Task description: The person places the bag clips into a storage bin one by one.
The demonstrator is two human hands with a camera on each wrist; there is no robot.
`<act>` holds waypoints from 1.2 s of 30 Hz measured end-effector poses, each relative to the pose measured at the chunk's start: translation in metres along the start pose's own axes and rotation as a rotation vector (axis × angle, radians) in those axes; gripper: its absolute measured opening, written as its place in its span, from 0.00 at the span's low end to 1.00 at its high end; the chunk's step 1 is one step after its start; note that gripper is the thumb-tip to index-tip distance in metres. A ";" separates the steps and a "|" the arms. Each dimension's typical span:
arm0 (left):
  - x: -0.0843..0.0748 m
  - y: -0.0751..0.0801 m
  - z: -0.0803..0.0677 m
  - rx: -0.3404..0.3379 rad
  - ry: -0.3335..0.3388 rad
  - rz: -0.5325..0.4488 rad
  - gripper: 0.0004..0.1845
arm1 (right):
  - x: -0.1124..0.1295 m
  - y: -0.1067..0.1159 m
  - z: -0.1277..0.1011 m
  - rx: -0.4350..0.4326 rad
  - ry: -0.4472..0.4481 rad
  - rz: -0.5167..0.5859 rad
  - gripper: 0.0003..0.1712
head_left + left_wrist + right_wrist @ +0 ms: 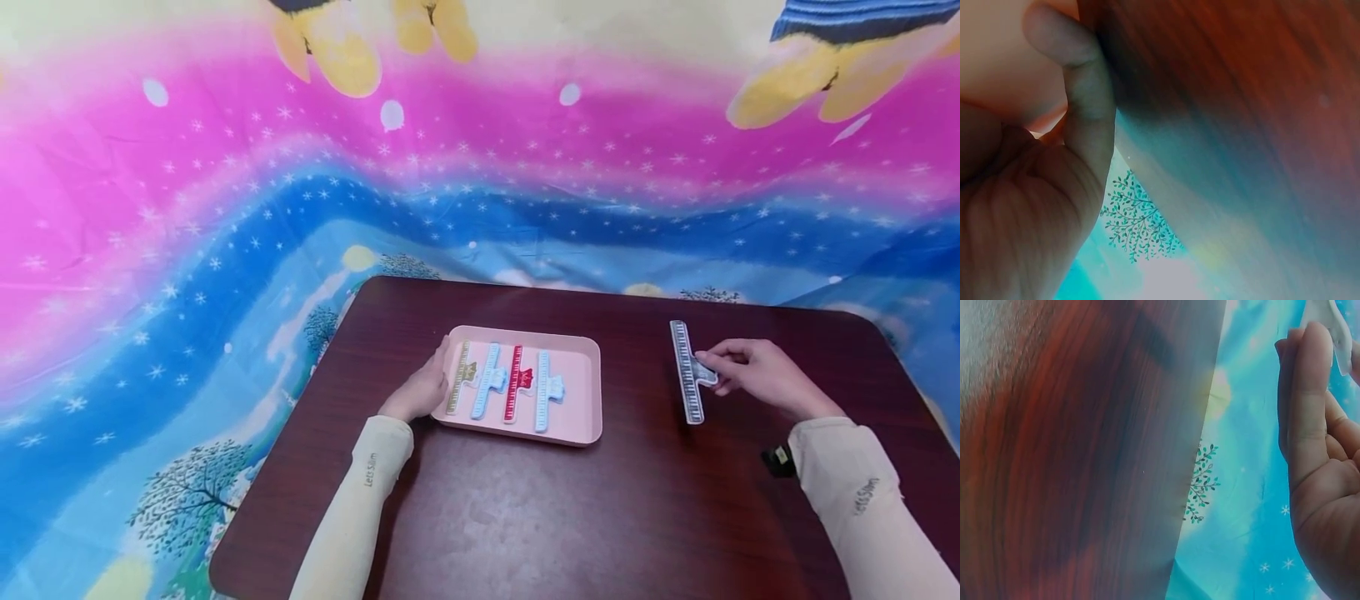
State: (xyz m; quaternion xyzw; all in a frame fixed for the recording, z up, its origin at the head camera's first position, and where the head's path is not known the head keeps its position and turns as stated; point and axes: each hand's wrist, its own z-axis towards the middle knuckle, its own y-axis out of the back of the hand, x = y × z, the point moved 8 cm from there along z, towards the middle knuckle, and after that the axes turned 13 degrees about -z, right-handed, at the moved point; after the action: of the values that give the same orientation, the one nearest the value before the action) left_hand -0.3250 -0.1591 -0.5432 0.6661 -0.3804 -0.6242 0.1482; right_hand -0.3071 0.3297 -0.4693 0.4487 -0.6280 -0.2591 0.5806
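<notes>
On the dark brown wooden worktop (525, 517) stands a shallow pink rectangular plastic tray (581, 392), a little toward 11 o'clock from the middle of the worktop. Inside it four long ruler-marked plastic clips lie side by side, each pointing from 6 to 12 o'clock: a gold clip (459, 377), a light blue clip (487, 382), a red clip (516, 382) and a second light blue clip (543, 390).

The left hand (420, 390) rests against the tray's 9 o'clock edge, with the forearm in a cream sleeve (352, 517) coming up from 6 o'clock. The fingers are laid along the rim and only lightly bent; the grip is relaxed and it closes on nothing. In the left wrist view one finger (1085, 94) lies straight against the pink wall of the tray.

The right hand (757, 375) is at 3 o'clock of the tray, well apart from it. Its grip is narrow: the thumb and the fingertips pinch the handle of a pale grey-blue ruler-marked plastic clip (687, 371), which lies on the worktop with its long bar running from 12 to 6 o'clock. The right forearm, also in a cream sleeve, comes in from 5 o'clock.

Behind the worktop hangs a colourful cloth with pink and blue bands (225, 208).
</notes>
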 end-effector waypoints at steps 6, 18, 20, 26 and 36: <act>0.000 -0.002 0.002 -0.001 0.009 0.031 0.37 | -0.005 -0.008 -0.001 0.018 -0.018 0.097 0.31; 0.000 -0.001 -0.001 -0.004 0.011 0.024 0.37 | 0.010 -0.016 0.002 0.042 -0.023 0.157 0.32; -0.001 -0.001 0.000 -0.007 0.001 0.026 0.37 | 0.013 -0.017 0.002 0.043 -0.019 0.169 0.31; -0.003 -0.002 0.001 -0.014 -0.023 0.030 0.37 | 0.023 -0.023 0.004 0.051 -0.021 0.257 0.31; -0.003 -0.001 0.000 -0.007 0.003 0.044 0.37 | 0.044 -0.033 0.009 0.073 -0.013 0.309 0.30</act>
State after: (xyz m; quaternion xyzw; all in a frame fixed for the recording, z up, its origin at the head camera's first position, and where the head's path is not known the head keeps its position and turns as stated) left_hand -0.3241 -0.1567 -0.5420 0.6579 -0.3926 -0.6211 0.1650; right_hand -0.3039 0.2748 -0.4776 0.3658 -0.7022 -0.1466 0.5930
